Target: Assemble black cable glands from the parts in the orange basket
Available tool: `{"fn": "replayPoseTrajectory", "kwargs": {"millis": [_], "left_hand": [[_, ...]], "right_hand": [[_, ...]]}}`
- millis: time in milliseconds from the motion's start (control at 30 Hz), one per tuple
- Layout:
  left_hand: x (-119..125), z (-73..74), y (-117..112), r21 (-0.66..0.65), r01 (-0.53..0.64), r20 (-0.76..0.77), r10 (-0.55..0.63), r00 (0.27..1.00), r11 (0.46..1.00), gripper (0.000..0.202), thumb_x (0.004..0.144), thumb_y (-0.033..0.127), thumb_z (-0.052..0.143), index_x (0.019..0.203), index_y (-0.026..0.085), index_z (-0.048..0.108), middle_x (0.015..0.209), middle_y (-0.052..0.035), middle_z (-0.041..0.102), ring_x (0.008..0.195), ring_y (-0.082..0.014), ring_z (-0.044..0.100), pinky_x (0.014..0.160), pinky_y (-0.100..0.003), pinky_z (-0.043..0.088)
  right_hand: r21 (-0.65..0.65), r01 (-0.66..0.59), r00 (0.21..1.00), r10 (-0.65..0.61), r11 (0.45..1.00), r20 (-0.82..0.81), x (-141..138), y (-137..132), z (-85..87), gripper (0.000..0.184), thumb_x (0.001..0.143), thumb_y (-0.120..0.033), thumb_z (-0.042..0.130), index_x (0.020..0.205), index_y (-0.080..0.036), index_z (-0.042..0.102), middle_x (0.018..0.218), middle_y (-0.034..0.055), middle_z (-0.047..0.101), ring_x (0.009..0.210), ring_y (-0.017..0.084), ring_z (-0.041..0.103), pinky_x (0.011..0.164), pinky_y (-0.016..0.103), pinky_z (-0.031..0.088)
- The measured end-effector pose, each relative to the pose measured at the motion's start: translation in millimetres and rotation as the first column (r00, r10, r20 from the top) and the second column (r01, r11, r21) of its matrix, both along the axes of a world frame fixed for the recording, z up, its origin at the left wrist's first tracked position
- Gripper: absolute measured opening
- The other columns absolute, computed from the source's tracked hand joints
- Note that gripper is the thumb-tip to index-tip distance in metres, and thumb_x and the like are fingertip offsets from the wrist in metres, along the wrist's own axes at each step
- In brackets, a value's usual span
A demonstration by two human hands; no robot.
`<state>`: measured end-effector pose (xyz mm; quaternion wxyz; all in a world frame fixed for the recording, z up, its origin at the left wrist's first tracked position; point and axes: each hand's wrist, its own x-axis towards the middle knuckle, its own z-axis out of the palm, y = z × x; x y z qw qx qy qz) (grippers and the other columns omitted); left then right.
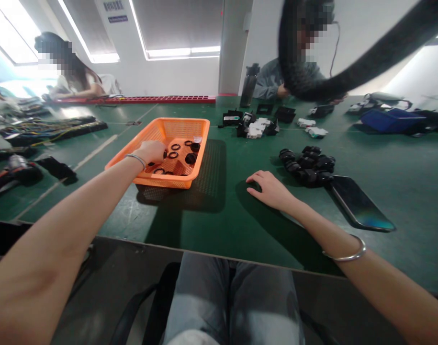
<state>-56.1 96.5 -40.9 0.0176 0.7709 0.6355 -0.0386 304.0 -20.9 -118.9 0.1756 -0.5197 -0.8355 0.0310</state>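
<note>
My left hand (153, 153) reaches down into an orange perforated plastic basket (185, 181), its fingers curled at a black part by the fingertips; what they grip is mostly hidden. Several black rings (173, 155) and a few thicker black round parts (190, 158) lie on the basket floor. To the right of the basket, my right hand (269, 189) hovers over or rests on the green table (219, 225), thumb and fingers apart, holding nothing. Beyond it sits a heap of black round fittings (308, 165), with a dark smartphone (362, 203) lying against its near side.
White and black connector-like parts (256, 127) lie behind the basket, near a dark bottle (249, 85). A blue tray (391, 120) is at far right, wire bundles (57, 130) at left. A thick black hose (351, 72) hangs in front. Two people sit across the table.
</note>
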Motion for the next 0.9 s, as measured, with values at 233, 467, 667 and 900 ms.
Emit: {"fn": "replayPoseTrajectory", "kwargs": {"millis": [233, 467, 667, 900], "left_hand": [[19, 19.6, -13, 0.135, 0.038, 0.034, -0.043, 0.999, 0.99, 0.029, 0.068, 0.02, 0.057, 0.095, 0.02, 0.07, 0.088, -0.0097, 0.069, 0.087, -0.0256, 0.059, 0.073, -0.032, 0.041], [85, 47.5, -43, 0.376, 0.152, 0.563, -0.355, 0.747, 0.914, 0.032, 0.067, 0.024, 0.065, 0.097, 0.014, 0.066, 0.088, -0.006, 0.069, 0.078, -0.0156, 0.059, 0.073, -0.028, 0.044], [159, 28.5, -97, 0.393, 0.363, 0.615, -0.535, 0.579, 0.845, 0.023, 0.068, 0.02, 0.063, 0.091, 0.016, 0.066, 0.084, -0.0019, 0.069, 0.076, -0.0136, 0.062, 0.074, -0.027, 0.046], [185, -25.0, -111, 0.352, 0.364, 0.692, -0.502, 0.519, 0.862, 0.022, 0.07, 0.014, 0.058, 0.092, 0.018, 0.062, 0.087, -0.0019, 0.066, 0.084, -0.016, 0.062, 0.082, -0.031, 0.048]], "right_hand": [[0.001, 0.004, 1.0, -0.004, 1.0, -0.012, -6, 1, 3.8, 0.017, 0.079, -0.025, 0.056, 0.091, -0.017, 0.064, 0.097, 0.0116, 0.066, 0.094, 0.029, 0.06, 0.089, 0.046, 0.046], [-0.248, -0.054, 0.864, -0.079, 0.967, -0.497, -21, 8, 10.7, 0.018, 0.079, -0.033, 0.055, 0.09, -0.02, 0.061, 0.089, 0.0063, 0.067, 0.082, 0.021, 0.063, 0.074, 0.036, 0.05], [-0.47, -0.418, 0.38, -0.32, 0.777, -0.868, -23, 6, 19.6, 0.045, 0.083, -0.062, 0.039, 0.098, -0.023, 0.057, 0.089, 0.0054, 0.068, 0.077, 0.017, 0.065, 0.064, 0.029, 0.05], [-0.512, -0.486, 0.181, -0.491, 0.709, -0.852, -17, 4, 12.9, 0.024, 0.082, -0.046, 0.055, 0.084, -0.023, 0.06, 0.075, 0.0005, 0.066, 0.069, 0.013, 0.062, 0.072, 0.027, 0.053]]}}
